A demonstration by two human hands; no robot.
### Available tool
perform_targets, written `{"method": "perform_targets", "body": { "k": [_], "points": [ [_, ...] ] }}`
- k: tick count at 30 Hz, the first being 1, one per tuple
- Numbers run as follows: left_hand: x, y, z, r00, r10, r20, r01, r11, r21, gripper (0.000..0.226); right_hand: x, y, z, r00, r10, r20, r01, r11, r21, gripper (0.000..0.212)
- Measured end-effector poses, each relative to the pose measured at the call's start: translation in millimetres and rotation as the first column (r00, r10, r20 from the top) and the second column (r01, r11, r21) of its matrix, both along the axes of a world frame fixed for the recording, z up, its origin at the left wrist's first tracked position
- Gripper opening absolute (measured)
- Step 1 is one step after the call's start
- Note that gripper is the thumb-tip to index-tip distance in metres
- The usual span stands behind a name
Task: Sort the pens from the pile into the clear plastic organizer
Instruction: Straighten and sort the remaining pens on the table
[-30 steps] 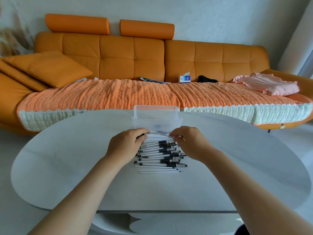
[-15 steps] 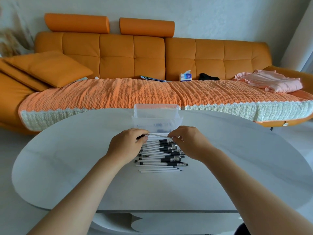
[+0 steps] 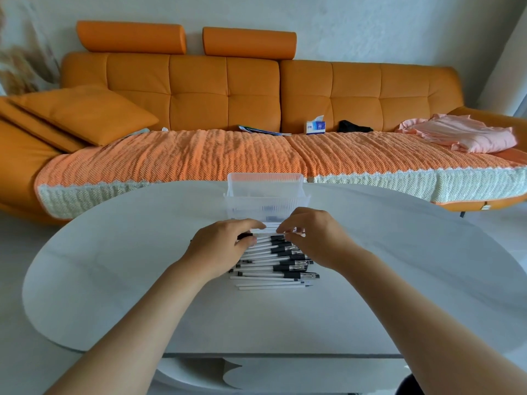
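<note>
White oval table (image 3: 114,280), orange sofa (image 3: 199,89) behind it. Pile of pens (image 3: 271,269) lies crosswise between the two hands and runs back toward the wrists. Left hand (image 3: 219,249): fingers curled, pinching the dark end of one pen (image 3: 268,231) at the pile's far edge. Right hand (image 3: 316,240): fingertips curled onto the same pen's other end. Clear plastic organizer (image 3: 265,201) stands just beyond the fingertips; dark shapes show inside, indistinct.

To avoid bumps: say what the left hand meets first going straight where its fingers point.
The left hand would probably meet the right hand first, just across the pen both pinch; depth to the organizer is unclear.
</note>
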State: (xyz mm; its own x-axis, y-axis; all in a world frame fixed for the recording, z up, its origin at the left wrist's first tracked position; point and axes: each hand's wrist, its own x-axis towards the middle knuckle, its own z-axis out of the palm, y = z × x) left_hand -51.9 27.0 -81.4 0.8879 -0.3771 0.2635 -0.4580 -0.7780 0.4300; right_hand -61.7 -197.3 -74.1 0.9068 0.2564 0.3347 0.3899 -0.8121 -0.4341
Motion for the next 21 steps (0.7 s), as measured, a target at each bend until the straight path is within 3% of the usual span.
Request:
{"method": "perform_targets", "body": {
  "k": [5,10,21],
  "points": [
    [1,-5,-3,1.0,-0.001,0.006,0.001,1.0,-0.005,0.021,-1,-2,0,0.999,-0.004,-0.04,0.007,0.997,0.078,0.039],
    [2,-5,-1,0.999,0.033,0.016,-0.033,0.999,-0.001,0.02,-3,-19,3,0.994,-0.099,-0.055,0.1,0.995,0.014,0.012],
    [-5,-34,-7,0.999,-0.052,0.014,0.052,0.998,0.022,0.018,-11,-12,1,0.988,-0.006,-0.153,0.022,0.994,0.104,0.016]
  ]
}}
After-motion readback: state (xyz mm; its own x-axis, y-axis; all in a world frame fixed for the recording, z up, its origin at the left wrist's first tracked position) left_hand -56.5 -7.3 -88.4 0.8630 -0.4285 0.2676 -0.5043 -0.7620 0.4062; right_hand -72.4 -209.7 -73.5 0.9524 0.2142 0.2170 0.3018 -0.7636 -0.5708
